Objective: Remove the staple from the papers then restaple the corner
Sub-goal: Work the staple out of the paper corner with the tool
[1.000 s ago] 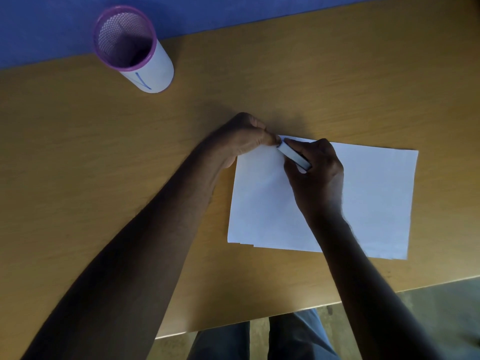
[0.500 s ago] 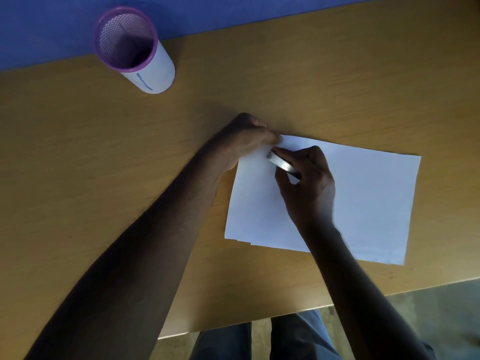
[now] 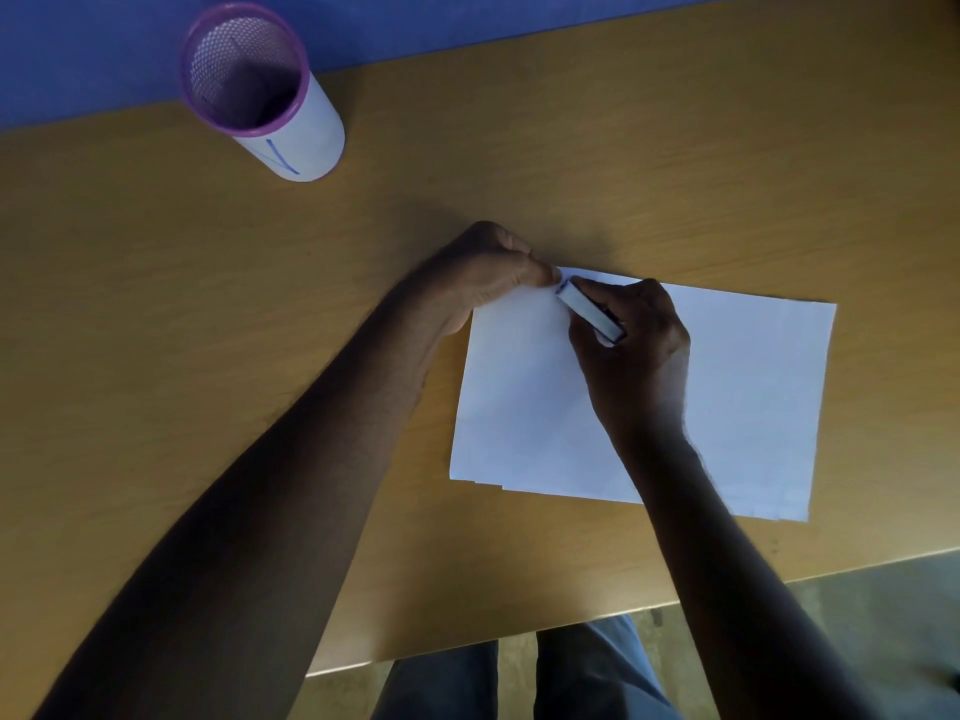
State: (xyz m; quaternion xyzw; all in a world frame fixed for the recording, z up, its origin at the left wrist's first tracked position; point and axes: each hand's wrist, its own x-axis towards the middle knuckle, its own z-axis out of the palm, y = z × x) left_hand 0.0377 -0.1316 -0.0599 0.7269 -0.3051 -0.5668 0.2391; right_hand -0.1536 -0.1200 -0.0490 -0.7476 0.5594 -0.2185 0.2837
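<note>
Left hand [image 3: 483,272] pinches papers [image 3: 727,397] corner; right hand [image 3: 631,345] grips small stapler [image 3: 589,310], nose at corner; likely mid-task, staple itself too small to see

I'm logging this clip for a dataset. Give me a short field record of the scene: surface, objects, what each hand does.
surface: wooden table
papers: white stack, sheets slightly offset at near edge
left hand: pinches the papers' far left corner
right hand: grip on a small silver tool, tip at that corner
staple: too small to tell
pen holder: purple-rimmed mesh cup, far left, apart from the papers
</note>
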